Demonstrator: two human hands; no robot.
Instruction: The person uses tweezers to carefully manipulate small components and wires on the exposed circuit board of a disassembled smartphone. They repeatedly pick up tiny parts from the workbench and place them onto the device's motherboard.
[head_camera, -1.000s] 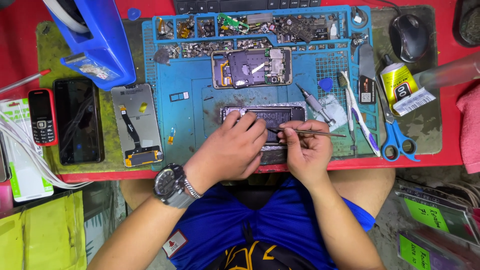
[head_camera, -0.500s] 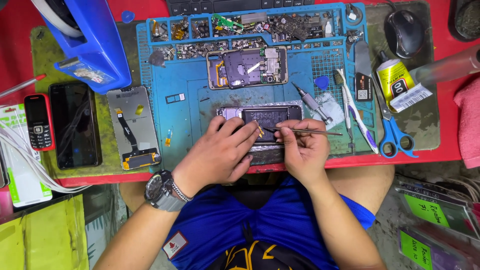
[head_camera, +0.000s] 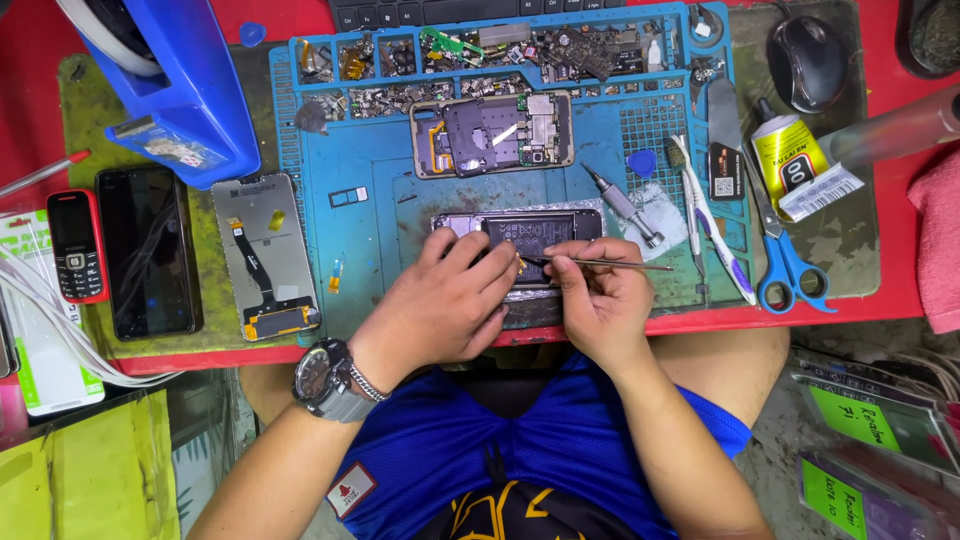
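Fingers (head_camera: 585, 275) hold tweezers (head_camera: 610, 264) crosswise, tip seemingly leftward.

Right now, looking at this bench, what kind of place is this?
Most likely a phone repair bench. The left hand steadies an opened phone on a blue repair mat while the right hand works it with tweezers. A loose phone screen and trays of small parts lie nearby.

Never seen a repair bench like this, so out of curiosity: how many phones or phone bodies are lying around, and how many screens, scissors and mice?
Phones or phone bodies: 4 (red keypad phone, black phone, open body on the mat, opened phone under the hands)
Loose screens: 1
Scissors: 1
Mice: 1
Total: 7
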